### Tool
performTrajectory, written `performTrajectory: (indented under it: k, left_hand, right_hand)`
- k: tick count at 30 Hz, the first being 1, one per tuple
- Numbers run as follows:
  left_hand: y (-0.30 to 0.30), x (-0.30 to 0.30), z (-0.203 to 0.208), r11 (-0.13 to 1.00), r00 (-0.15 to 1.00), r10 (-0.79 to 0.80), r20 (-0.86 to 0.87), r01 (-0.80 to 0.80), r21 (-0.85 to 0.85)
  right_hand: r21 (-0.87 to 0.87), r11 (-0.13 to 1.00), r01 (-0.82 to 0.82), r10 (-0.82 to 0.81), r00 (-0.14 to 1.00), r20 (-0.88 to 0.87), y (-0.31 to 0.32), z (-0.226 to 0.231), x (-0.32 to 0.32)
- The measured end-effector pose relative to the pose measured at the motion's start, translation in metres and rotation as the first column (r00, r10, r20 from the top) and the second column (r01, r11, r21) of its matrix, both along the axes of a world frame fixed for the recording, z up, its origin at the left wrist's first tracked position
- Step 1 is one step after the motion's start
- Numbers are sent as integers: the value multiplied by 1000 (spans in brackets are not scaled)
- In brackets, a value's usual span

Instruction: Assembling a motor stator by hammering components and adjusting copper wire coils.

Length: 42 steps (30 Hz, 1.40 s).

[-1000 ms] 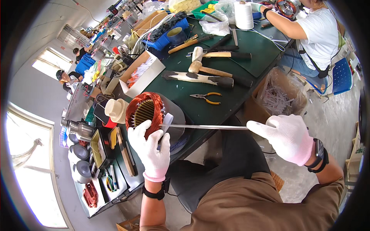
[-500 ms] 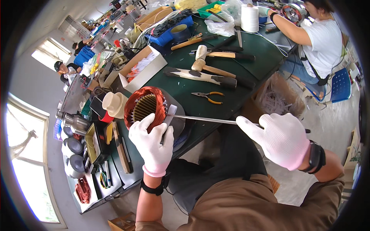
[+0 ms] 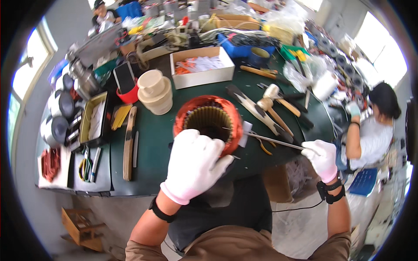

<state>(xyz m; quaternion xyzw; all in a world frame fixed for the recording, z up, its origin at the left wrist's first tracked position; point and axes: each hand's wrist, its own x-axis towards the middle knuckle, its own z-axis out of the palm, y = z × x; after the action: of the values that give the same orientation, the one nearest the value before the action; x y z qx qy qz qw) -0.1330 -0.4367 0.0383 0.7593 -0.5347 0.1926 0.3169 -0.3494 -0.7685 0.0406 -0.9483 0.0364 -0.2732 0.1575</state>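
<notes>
A motor stator (image 3: 237,115) with a ring of copper winding stands at the table's near edge, its slots lined inside. Over its near rim curl the fingers of my gloved left hand (image 3: 196,165), their tips partly hidden. My gloved right hand (image 3: 321,160) is closed on one end of a thin metal rod (image 3: 278,140). The rod slants across to the right side of the stator, and its far tip reaches the winding. A white strip (image 3: 245,134) sticks out from the stator beside the rod. Pliers with yellow handles (image 3: 264,147) lie partly behind the rod.
Mallets (image 3: 270,104) and knives lie on the green table to the right. Behind the stator are a cream plastic block (image 3: 154,93) and a white box (image 3: 202,78) of paper slips. A wooden stick (image 3: 129,148) lies left. A co-worker (image 3: 374,126) sits at right.
My view has swung to the right and the stator now sits nearer the middle. My left hand has turned over the near rim. The right hand still holds the rod, farther from the stator.
</notes>
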Motion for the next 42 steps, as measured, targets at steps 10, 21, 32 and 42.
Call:
performTrajectory:
  k: [10,21,32,42]
  left_hand:
    - [-10,6,-24,989,998,59,35,-53,-141]
    - [-11,14,-24,988,1000,-26,13,28,-152]
    - [-10,-36,18,989,986,70,150,-88,122]
    - [12,-23,-11,999,991,-38,130,39,-9]
  right_hand:
    - [458,818,346,-373,927,-34,-75,-47,152]
    - [497,805,323,-227,942,-246,-67,-57,125]
    - [86,989,120,-105,982,-156,95,-13,-45]
    - [-34,975,221,-223,956,-190,90,26,-116]
